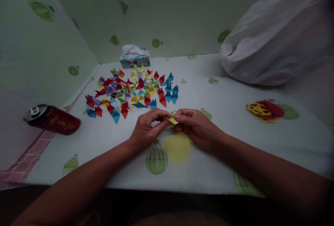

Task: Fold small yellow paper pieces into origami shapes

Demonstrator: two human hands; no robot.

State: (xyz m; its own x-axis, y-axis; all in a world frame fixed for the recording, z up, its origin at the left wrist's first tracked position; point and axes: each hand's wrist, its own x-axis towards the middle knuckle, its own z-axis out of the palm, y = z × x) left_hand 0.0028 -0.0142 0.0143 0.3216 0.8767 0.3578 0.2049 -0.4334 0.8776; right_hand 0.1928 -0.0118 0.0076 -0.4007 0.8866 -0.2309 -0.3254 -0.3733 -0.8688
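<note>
You have a small folded yellow paper (172,120) pinched in the fingertips of both your left hand (147,127) and your right hand (197,126), over the balloon-print tablecloth (198,78), on the near side of the multicoloured origami cranes (140,84), with a red drink can (56,120) well off to the left.

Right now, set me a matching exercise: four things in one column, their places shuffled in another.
1. Folded yellow paper
2. Drink can
3. Tissue box
4. White plastic bag

A. Behind the origami figures
B. At the far right
C. Between the left hand and right hand
D. Left of the figures

Pairs: 1-C, 2-D, 3-A, 4-B
</note>
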